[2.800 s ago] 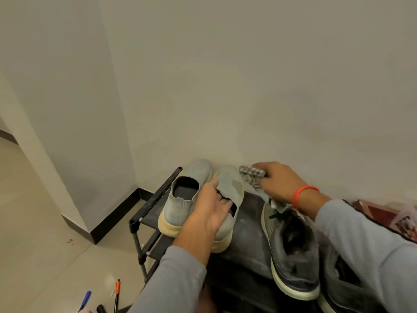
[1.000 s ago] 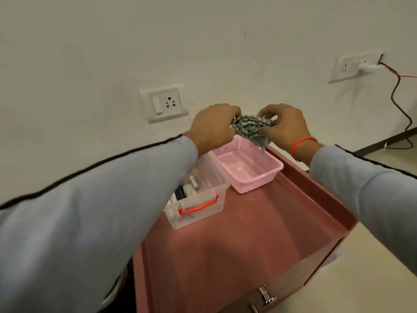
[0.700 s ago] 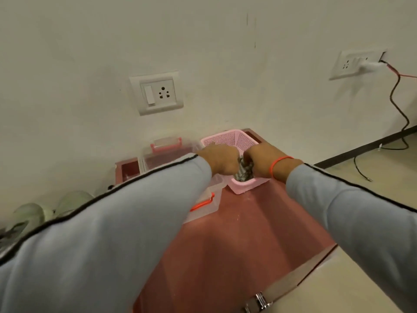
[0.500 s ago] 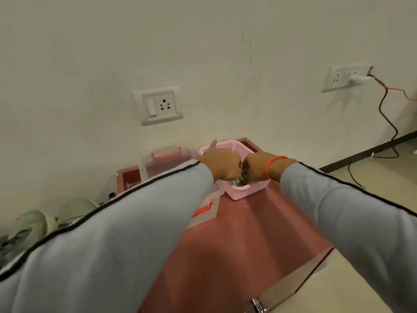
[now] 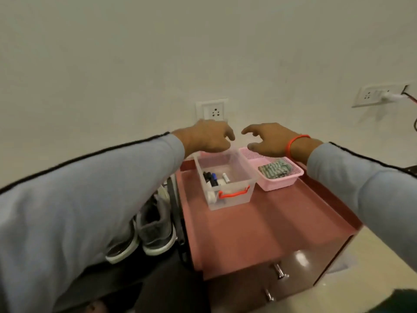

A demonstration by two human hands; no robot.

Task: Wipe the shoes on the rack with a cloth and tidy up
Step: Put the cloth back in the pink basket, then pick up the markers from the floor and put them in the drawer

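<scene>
Cloth, grey-green striped, folded: lies in pink perforated plastic basket on red cabinet top. Left hand, right hand: above, fingers loosely spread, holding nothing. Grey sneakers: beside cabinet.

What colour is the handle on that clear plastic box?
Orange-red. The handle on the clear box shows plainly in the head view, the only one.

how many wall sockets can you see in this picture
2. One wall socket sits on the wall just above the left hand. The other socket is far right, with a plug in it. More may lie outside the view.
</scene>
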